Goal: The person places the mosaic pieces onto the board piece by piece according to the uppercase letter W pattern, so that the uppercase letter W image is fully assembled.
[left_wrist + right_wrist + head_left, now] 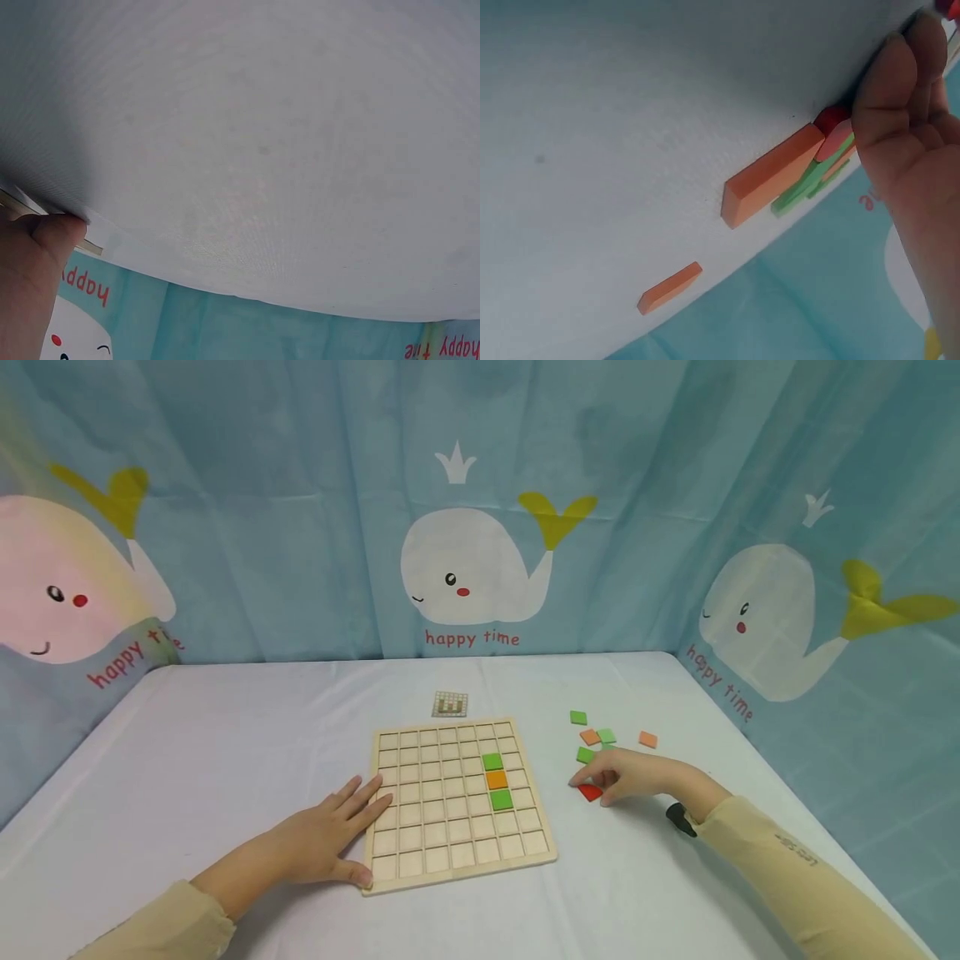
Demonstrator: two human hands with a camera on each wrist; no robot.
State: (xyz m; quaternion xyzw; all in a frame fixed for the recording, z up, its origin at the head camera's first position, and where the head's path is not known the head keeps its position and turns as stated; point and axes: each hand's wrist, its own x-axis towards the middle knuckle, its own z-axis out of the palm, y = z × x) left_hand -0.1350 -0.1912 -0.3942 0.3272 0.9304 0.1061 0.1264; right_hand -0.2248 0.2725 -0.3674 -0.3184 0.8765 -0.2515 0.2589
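A wooden grid board lies on the table. Two green tiles and an orange tile sit in one column of its cells. My left hand rests along the board's left edge, fingers spread and straight, thumb at the near left corner. To the right of the board, my right hand pinches a red tile between thumb and fingers, low over the table. In the right wrist view only a bit of red shows by the fingertips. Part of the loose tiles is hidden behind the right hand.
Loose green tiles and orange tiles lie beyond the right hand. A small card with a grid pattern lies behind the board. A black object is by the right wrist. Blue whale-print curtains border the table.
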